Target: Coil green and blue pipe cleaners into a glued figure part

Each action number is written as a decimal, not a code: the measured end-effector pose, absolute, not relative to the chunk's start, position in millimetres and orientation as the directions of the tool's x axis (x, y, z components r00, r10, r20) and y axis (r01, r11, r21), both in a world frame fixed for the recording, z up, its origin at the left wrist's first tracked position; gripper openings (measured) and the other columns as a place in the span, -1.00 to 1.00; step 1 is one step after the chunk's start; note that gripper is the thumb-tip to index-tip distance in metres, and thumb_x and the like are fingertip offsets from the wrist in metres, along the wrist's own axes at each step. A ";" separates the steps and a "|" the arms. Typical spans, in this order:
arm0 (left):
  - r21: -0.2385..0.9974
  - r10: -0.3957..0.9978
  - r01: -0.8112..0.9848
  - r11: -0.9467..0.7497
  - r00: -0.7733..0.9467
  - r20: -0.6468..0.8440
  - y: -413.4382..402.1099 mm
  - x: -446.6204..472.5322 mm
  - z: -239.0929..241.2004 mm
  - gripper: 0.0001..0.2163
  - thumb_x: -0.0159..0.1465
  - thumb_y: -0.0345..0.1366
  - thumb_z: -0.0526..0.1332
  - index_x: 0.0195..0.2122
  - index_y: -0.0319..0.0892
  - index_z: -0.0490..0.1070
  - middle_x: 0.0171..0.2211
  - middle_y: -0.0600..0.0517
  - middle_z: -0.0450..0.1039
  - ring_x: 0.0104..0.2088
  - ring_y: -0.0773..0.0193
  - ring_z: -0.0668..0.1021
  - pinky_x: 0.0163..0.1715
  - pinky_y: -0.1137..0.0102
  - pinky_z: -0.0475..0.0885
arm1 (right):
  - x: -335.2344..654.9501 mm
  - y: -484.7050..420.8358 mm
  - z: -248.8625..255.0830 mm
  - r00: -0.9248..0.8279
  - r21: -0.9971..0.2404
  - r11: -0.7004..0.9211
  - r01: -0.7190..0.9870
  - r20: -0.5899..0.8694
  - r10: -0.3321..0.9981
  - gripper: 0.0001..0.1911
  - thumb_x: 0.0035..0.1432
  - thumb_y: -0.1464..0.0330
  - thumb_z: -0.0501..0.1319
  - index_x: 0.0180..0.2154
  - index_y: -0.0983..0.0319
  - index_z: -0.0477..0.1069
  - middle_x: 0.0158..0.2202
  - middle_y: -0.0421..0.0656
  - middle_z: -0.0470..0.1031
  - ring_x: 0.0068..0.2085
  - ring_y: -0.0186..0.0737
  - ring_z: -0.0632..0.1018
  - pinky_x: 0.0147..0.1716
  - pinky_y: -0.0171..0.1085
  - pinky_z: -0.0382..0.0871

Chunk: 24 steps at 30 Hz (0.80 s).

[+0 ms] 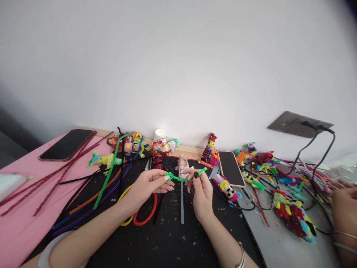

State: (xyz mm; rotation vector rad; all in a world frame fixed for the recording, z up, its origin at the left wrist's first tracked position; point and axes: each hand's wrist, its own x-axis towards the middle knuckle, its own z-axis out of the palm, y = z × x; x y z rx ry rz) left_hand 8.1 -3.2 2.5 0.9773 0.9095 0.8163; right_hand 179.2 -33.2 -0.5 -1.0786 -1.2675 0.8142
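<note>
A bent green pipe cleaner point(182, 179) stretches between my two hands above the black mat point(167, 245). My left hand point(152, 184) pinches its looped left end between thumb and fingers. With thumb and fingers my right hand point(201, 190) grips it near the other end, and a short tip sticks out past the thumb. Below my left hand lie scissors point(154, 212) with red and yellow handles, their blades partly hidden by the hand. A grey strip point(182, 208) rests on the mat between my forearms. Just behind my hands is a pale pinkish figure point(183, 163).
Loose pipe cleaners point(111, 175) lie left, beside a pink sheet point(25, 230) with a dark phone point(67, 144). Another phone point(231, 168) leans right. Several fuzzy figures point(210, 150) line the wall. Cables hang from a socket point(299, 124). Another person's hand point(344, 208) is at far right.
</note>
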 end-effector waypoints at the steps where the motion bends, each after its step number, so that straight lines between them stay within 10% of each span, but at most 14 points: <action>1: 0.925 0.888 -0.169 0.339 0.384 -0.255 -2.8 8.0 2.6 -0.79 0.14 -0.22 0.27 -0.26 -0.24 0.43 -0.38 -0.04 0.58 -0.38 0.26 0.61 -0.30 0.40 0.48 | 179.0 -33.9 0.0 0.127 -0.941 0.327 0.087 0.336 0.933 -0.72 0.28 0.22 -0.04 -0.42 0.20 0.26 -0.45 -0.19 0.31 -0.49 -0.29 0.28 -0.49 -0.30 0.18; 8: 0.937 0.897 -0.134 0.322 0.358 -0.257 -2.7 8.6 5.8 -0.82 0.15 -0.25 0.26 -0.30 -0.25 0.44 -0.39 -0.01 0.57 -0.36 0.25 0.60 -0.29 0.40 0.48 | 178.9 -32.2 -0.6 -0.030 -0.932 0.346 0.109 0.345 0.938 -0.48 0.26 -0.01 -0.22 -0.55 0.18 0.10 -0.56 -0.19 0.19 -0.52 -0.26 0.20 -0.49 -0.26 0.11; 24: 0.940 0.869 -0.092 0.329 0.418 -0.263 -9.0 14.3 4.3 -0.77 0.10 -0.23 0.28 -0.27 -0.26 0.42 -0.33 -0.08 0.59 -0.29 0.17 0.62 -0.28 0.37 0.49 | 178.2 -33.5 -5.7 -0.050 -0.546 0.427 0.721 0.574 0.818 -0.68 0.18 0.39 0.09 -0.61 0.25 0.15 -0.67 -0.32 0.08 -0.63 -0.43 0.15 -0.61 -0.40 0.00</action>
